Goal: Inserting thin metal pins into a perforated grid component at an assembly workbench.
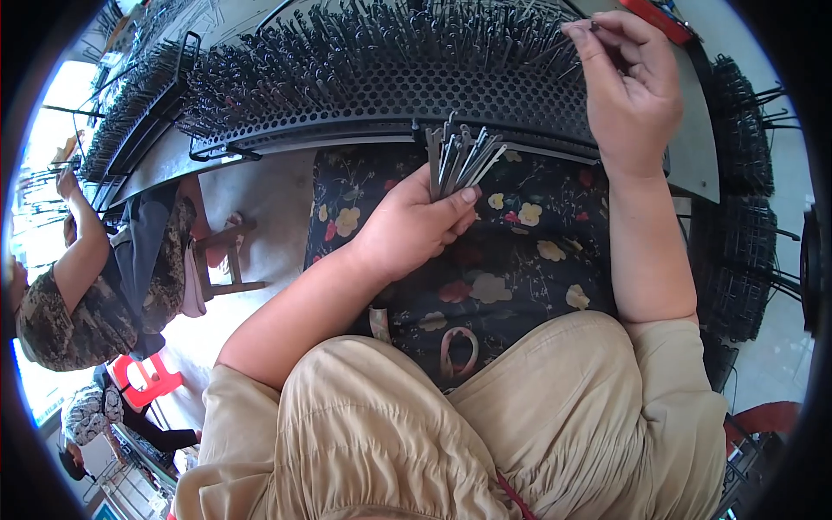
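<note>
My left hand (416, 221), above the dark floral cloth (520, 251) across my lap, is wrapped round a bundle of thin metal rods (455, 160). Their ends fan upward, some bright silver, some dark, a few looking hooked or flattened. At the upper right, my right hand (637, 82) is raised over the right end of a black perforated metal rack (381, 97). Thumb and fingertips are pinched together on a thin dark metal rod (593, 27), most of it hidden by the fingers. Many similar dark rods (347, 52) stand crowded in the rack.
A second rod-filled rack (130, 108) stands on the table at the left, where another person (95, 277) works. Farther back are one more person (95, 416) and a red plastic stool (147, 377). Black wire racks (741, 130) stand at the right. A red object (663, 17) lies at the top right.
</note>
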{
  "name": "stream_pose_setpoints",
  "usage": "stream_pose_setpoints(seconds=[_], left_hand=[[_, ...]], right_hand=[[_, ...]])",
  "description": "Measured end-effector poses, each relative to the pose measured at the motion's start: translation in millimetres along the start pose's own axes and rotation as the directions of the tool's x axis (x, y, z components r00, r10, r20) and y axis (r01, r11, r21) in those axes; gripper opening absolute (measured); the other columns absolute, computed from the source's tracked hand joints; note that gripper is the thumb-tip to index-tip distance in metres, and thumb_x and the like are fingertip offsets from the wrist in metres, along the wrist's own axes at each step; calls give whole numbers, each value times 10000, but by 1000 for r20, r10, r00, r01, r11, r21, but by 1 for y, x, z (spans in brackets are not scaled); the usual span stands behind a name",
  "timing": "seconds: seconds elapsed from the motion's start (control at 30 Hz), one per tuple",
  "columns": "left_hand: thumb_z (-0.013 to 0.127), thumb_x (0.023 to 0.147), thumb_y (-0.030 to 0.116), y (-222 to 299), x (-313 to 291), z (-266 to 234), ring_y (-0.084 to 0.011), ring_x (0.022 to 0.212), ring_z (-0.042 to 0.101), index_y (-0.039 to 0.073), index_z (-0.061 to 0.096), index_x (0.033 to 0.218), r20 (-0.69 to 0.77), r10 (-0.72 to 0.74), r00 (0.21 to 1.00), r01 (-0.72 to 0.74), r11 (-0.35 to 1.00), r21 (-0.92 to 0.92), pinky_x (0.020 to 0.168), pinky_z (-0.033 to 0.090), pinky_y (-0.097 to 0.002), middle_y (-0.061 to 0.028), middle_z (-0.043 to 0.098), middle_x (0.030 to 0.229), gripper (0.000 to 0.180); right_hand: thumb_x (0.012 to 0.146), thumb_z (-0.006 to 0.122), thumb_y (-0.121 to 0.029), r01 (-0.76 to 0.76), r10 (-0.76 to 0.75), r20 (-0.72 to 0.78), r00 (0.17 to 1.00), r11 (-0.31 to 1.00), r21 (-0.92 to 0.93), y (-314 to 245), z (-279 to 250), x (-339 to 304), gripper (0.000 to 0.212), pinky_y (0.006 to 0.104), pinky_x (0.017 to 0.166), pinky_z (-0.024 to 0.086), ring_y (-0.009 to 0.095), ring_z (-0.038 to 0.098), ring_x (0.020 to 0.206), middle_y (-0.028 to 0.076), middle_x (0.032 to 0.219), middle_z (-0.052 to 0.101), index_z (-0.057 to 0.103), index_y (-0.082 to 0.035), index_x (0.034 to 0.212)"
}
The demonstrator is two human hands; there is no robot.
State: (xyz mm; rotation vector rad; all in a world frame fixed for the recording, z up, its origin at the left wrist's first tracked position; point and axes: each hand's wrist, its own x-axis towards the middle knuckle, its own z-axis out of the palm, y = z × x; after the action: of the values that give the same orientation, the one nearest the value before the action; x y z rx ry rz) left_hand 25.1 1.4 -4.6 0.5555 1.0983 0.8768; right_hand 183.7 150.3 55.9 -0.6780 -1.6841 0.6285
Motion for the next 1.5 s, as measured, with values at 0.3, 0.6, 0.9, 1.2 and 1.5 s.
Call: stream_pose_setpoints(seconds=[0.3,0.6,0.9,1.2,1.5], left_hand=[[478,1002,166,-1,2,-2,-43,568,424,12,575,1073,-14,49,999,-49,997,-60,454,311,-179,-21,586,778,195],[468,1012,175,-4,-1,-3,-38,562,442,26,593,1052,-44,177,983,-181,976,-121,461,344,-183,-29,630,771,198],[463,1018,189,-3,-4,4,-36,553,436,66,594,1018,-96,255,962,-259,965,-35,469,356,-186,-29,648,781,181],[483,1005,173,-4,0,4,-42,558,444,34,608,975,-136,151,979,-151,988,12,479,364,-202,2,598,705,190],[499,995,165,-5,-1,2,-51,572,462,23,619,976,-144,126,981,-119,991,54,515,383,-212,8,591,696,187]], right_hand=[[763,738,-64,466,-359,301,884,731,-498,22,6,1,107,291,729,480,206,615,844,27,846,681,717,-99,861],[841,702,-22,-516,481,455,749,855,-55,-17,7,-42,174,183,682,488,56,613,757,29,879,662,661,-9,1010],[880,653,-54,-687,529,464,710,665,293,-6,6,-52,106,199,608,494,108,659,759,76,873,693,648,2,969],[907,622,2,-18,25,-48,999,989,148,36,-24,-25,155,177,625,487,120,665,819,138,965,702,604,30,1058],[897,635,14,-70,73,61,995,996,-46,42,-25,-28,167,189,698,520,118,670,861,117,952,705,606,25,1061]])
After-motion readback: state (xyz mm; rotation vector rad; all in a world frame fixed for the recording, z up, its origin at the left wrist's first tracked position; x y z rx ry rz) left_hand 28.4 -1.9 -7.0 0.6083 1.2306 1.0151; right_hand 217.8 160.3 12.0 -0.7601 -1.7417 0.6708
